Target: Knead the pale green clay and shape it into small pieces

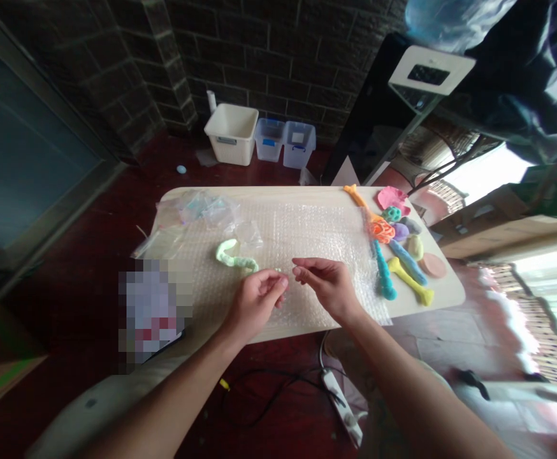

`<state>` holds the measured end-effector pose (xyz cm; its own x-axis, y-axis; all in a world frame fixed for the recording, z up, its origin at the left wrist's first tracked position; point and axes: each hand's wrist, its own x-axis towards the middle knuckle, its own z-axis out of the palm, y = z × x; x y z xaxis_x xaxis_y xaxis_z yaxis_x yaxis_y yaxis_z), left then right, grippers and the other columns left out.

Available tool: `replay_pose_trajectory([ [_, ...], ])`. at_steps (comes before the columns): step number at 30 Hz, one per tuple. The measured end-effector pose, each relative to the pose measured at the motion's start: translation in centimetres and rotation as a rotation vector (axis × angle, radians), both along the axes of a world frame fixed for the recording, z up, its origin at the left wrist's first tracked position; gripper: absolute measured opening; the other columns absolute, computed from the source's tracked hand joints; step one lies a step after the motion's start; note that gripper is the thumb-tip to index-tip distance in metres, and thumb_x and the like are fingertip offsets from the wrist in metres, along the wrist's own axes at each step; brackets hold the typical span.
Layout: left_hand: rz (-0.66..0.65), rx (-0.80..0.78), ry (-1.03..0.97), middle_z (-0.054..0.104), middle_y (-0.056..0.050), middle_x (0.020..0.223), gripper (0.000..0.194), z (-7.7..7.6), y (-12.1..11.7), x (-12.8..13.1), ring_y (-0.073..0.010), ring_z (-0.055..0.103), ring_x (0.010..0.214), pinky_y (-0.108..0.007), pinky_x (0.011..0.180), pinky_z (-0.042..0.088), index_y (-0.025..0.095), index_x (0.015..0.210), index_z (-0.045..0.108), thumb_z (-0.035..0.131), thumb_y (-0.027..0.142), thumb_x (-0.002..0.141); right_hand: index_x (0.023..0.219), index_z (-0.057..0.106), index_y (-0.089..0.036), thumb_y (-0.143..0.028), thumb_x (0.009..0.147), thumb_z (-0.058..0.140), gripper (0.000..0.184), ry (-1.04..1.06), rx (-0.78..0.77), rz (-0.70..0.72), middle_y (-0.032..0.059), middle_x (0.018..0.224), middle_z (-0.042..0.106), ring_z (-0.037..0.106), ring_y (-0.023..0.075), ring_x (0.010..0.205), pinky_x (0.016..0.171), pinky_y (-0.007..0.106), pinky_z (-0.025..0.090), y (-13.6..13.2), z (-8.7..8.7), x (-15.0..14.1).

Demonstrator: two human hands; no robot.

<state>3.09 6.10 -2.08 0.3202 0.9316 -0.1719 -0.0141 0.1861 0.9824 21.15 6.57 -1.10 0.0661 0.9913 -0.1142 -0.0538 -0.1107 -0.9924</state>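
Note:
A pale green, lumpy, clay-like strip (233,260) curls across the bubble wrap (302,233) on the table. Its near end runs to my left hand (262,293), whose fingers are curled closed around it, and a little pale green shows at the fingertips. Just to the right, my right hand (329,284) has its thumb and forefinger brought together in a pinch. Whatever may be between those fingertips is too small to make out. A small gap separates the two hands above the wrap.
Colourful soft-looking shapes, including a yellow bone shape (410,280) and a teal strip (381,271), lie along the table's right side. Clear plastic bags (206,210) lie at its back left. Beyond stand a white basket (233,134) and clear bins (299,143). A power strip (340,408) lies below.

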Motion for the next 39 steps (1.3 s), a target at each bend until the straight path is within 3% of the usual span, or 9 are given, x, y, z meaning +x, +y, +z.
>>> replay_pose_trajectory([
  [5,0.076,-0.238,-0.267,0.076,-0.008,0.087,0.027,1.0,0.6,-0.3,-0.0129,0.064,0.067,-0.027,0.067,0.052,0.013,0.092,0.075,0.08,0.038,0.083,0.092,0.081,-0.022,-0.037,0.078,0.09,0.023,0.034,0.029,0.067,0.0039,0.078,0.08,0.072,0.0162,0.068,0.062,0.028,0.058,-1.1,0.7,-0.3],
  [8,0.033,-0.332,-0.372,0.077,-0.008,0.09,0.026,1.2,0.5,-0.5,-0.0132,0.066,0.072,-0.027,0.071,0.053,0.013,0.094,0.078,0.082,0.036,0.083,0.091,0.082,-0.023,-0.034,0.084,0.085,0.013,-0.067,0.103,0.079,0.0055,0.083,0.081,0.075,0.0187,0.072,0.067,0.032,0.061,-1.6,0.8,-0.4],
  [12,-0.064,-0.44,-0.467,0.077,-0.01,0.095,0.026,1.4,0.2,-0.7,-0.0142,0.068,0.079,-0.027,0.074,0.054,0.013,0.097,0.081,0.083,0.036,0.084,0.098,0.084,-0.028,-0.029,0.088,0.082,0.01,-0.247,0.318,0.065,0.0074,0.101,0.081,0.076,0.0241,0.094,0.083,0.041,0.062,-1.8,0.9,-0.4],
  [16,-0.045,-0.502,-0.511,0.077,-0.008,0.095,0.028,1.6,0.1,-0.6,-0.0124,0.067,0.079,-0.025,0.073,0.052,0.015,0.097,0.082,0.089,0.033,0.077,0.103,0.084,-0.033,-0.029,0.091,0.079,0.013,-0.244,0.347,0.092,0.0072,0.105,0.079,0.074,0.0249,0.1,0.086,0.042,0.062,-1.8,1.1,-0.7],
  [22,0.008,-0.479,-0.526,0.076,-0.006,0.087,0.025,1.3,0.3,-0.6,-0.0106,0.064,0.075,-0.024,0.072,0.051,0.015,0.09,0.083,0.091,0.033,0.074,0.119,0.08,-0.034,-0.026,0.098,0.069,0.025,-0.335,0.382,0.186,0.0083,0.118,0.075,0.072,0.0247,0.105,0.089,0.042,0.062,-2.3,1.9,-1.1],
  [26,0.032,-0.399,-0.492,0.076,-0.006,0.086,0.023,1.3,0.3,-0.5,-0.0118,0.064,0.074,-0.025,0.072,0.051,0.015,0.088,0.081,0.089,0.035,0.077,0.133,0.072,-0.032,-0.03,0.098,0.07,0.035,-0.319,0.331,0.184,0.0103,0.122,0.073,0.072,0.0183,0.08,0.07,0.035,0.063,-2.5,1.6,-1.0],
  [32,-0.025,-0.346,-0.427,0.074,-0.006,0.085,0.026,1.2,0.2,-0.6,-0.0119,0.063,0.073,-0.024,0.07,0.05,0.014,0.089,0.08,0.083,0.039,0.083,0.109,0.082,-0.026,-0.032,0.094,0.075,0.017,-0.309,0.323,0.204,0.0077,0.096,0.079,0.074,0.02,0.08,0.064,0.031,0.059,-2.3,1.4,-0.8],
  [39,-0.06,-0.344,-0.409,0.074,-0.007,0.088,0.025,1.0,0.1,-0.7,-0.013,0.064,0.075,-0.025,0.07,0.05,0.014,0.092,0.079,0.08,0.039,0.086,0.104,0.083,-0.028,-0.031,0.093,0.077,0.013,-0.364,0.374,0.184,0.0077,0.096,0.078,0.073,0.0217,0.084,0.065,0.033,0.059,-2.2,1.8,-0.6],
])
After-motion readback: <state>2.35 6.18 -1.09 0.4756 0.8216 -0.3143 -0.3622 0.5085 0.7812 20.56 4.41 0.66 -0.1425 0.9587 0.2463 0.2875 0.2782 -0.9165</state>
